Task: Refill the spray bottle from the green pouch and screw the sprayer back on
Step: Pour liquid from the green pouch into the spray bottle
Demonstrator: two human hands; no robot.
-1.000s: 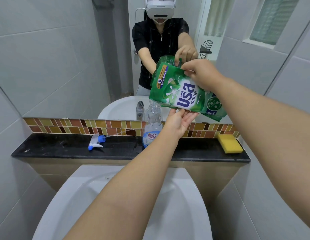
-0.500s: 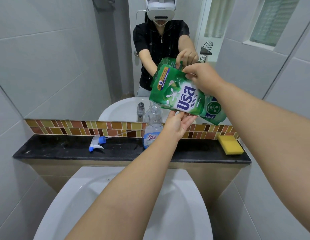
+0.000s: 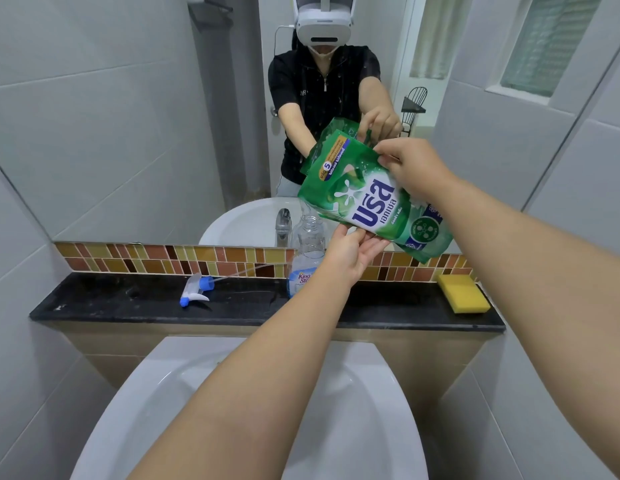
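Note:
The green pouch (image 3: pixel 367 199) hangs tilted in the air above the black ledge, its top corner pointing left and up. My right hand (image 3: pixel 410 164) pinches its upper edge. My left hand (image 3: pixel 353 252) supports the lower edge from beneath, fingers spread under it. The clear spray bottle (image 3: pixel 307 251) stands uncapped on the ledge just left of my left hand, its open neck below the pouch's lower left side. The white and blue sprayer (image 3: pixel 196 291) with its thin tube lies on the ledge to the left.
A yellow sponge (image 3: pixel 462 292) lies at the right end of the black ledge (image 3: pixel 128 299). A white basin (image 3: pixel 253 410) sits below my arms. A mirror (image 3: pixel 163 116) behind the ledge reflects a tap, the pouch and a person with a headset.
The pouch has shifted slightly lower and nearer the bottle's neck, still held by both hands. The bottle and sprayer have not moved.

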